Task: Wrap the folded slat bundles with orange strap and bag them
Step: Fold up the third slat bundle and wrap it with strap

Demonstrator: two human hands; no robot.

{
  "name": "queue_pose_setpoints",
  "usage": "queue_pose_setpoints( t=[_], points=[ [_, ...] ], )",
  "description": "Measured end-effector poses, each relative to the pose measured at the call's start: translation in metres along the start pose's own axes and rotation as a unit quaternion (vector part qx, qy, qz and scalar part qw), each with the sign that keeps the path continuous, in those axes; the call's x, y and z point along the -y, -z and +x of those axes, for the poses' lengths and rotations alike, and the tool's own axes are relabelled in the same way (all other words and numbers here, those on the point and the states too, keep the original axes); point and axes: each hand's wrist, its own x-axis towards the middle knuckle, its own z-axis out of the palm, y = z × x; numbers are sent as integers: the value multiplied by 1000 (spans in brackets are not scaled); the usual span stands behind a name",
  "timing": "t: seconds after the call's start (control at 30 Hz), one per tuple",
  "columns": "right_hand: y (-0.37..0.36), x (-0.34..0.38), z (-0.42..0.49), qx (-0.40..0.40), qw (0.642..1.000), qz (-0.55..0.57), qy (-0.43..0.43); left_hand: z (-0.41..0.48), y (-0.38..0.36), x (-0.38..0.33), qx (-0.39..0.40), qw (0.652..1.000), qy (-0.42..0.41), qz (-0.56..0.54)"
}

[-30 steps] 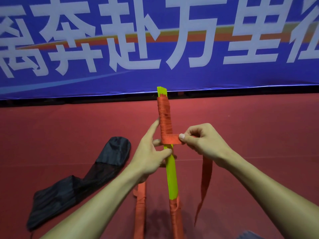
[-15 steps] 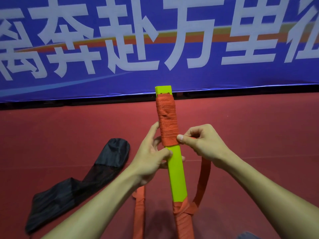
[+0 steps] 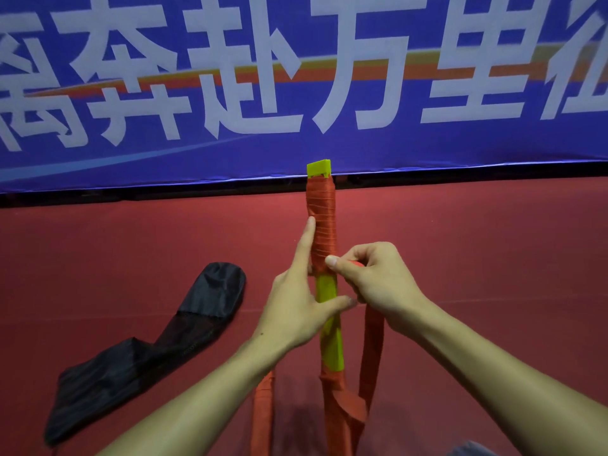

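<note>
Head view showed a blue banner (image 3: 493,149) with large white characters across the back and a red floor (image 3: 115,245) below it, both as before. The black bag (image 3: 148,350) lay limp on the floor at left, well apart from the hands and unmoved. The yellow-green bundle (image 3: 326,287) stood nearly upright at centre, held off the floor. It had turned a little since half a second earlier, so its bare top end showed at a slant. The orange strap (image 3: 320,218) covered its upper part in tight turns. A loose length hung from the right hand down to the wrapped lower part.

The left hand (image 3: 296,311) gripped the bundle, thumb across the bare front. Its forefinger, earlier bent near the wrap's lower edge, now lay straight up the wrap's left side. The right hand (image 3: 378,278) was clamped on the strap just beside the bundle, thumb tip at the wrap's lower edge.

The left hand's other fingers were hidden behind the bundle. Only a spot of orange showed inside the right hand. The frame's bottom edge cut off the bundle's foot and a wrapped piece (image 3: 263,416) behind the left forearm. A grey shape (image 3: 470,450) at bottom right could not be made out.
</note>
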Motion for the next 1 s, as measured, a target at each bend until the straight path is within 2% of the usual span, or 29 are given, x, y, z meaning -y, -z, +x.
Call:
queue_pose_setpoints(
  t=[0.13,0.27,0.4,0.63,0.9,1.0],
  points=[
    [-3,2,-4,11,1000,8,5,1,3,2,-42,997,27,63],
    [2,1,-3,71,997,31,-10,3,9,11,-57,996,23,71],
    [9,-2,2,41,999,32,-6,6,15,24,-76,994,33,69],
    [14,-9,8,64,989,-123,42,9,18,32,-63,996,49,44],
    [12,-5,8,83,994,-38,-59,9,19,33,-55,996,43,61],
    [15,-2,6,93,994,-63,-17,8,18,32,-47,996,36,67]
  ],
)
